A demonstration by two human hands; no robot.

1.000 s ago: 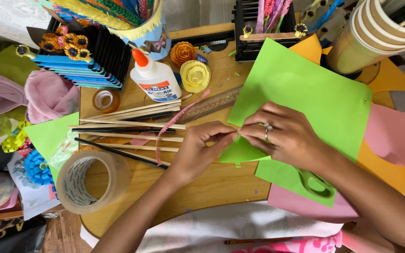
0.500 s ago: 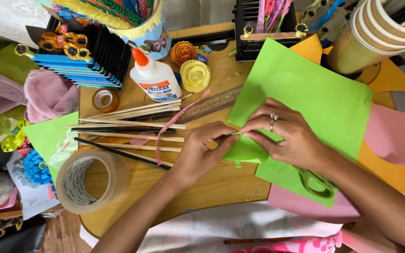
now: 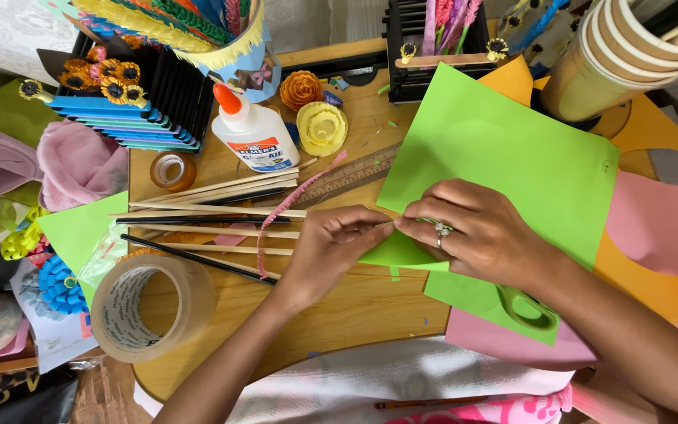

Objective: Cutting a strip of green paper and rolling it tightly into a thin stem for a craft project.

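While both hands meet over the wooden bench (image 3: 339, 330), the scene reads as follows:
Left hand (image 3: 331, 243): fingers curled together, thumb and fingertips pinched on a thin stick (image 3: 383, 224) at the near left edge of the green paper (image 3: 504, 157)
Right hand (image 3: 476, 232): fingers bent and drawn close, pressing the folded edge of the green paper against the same stick; a ring shows on one finger
Green paper: a large bright sheet lying tilted on the bench, its lower left corner folded under the two hands; it overlaps orange and pink sheets (image 3: 661, 228) to the right
Scissors (image 3: 527, 306): green handles, just beside the right wrist, lying on the lower part of the green paper
Sticks (image 3: 213, 208): a loose row of wooden and dark ones on the bench, just left of the left hand
Pink fringed strip (image 3: 276, 216): curved across the sticks
Tape roll (image 3: 151, 306): clear and wide, near the left forearm
Glue bottle (image 3: 251, 135): white with an orange cap, lying behind the sticks
Ruler (image 3: 347, 177): wooden, angled between the glue bottle and the green paper
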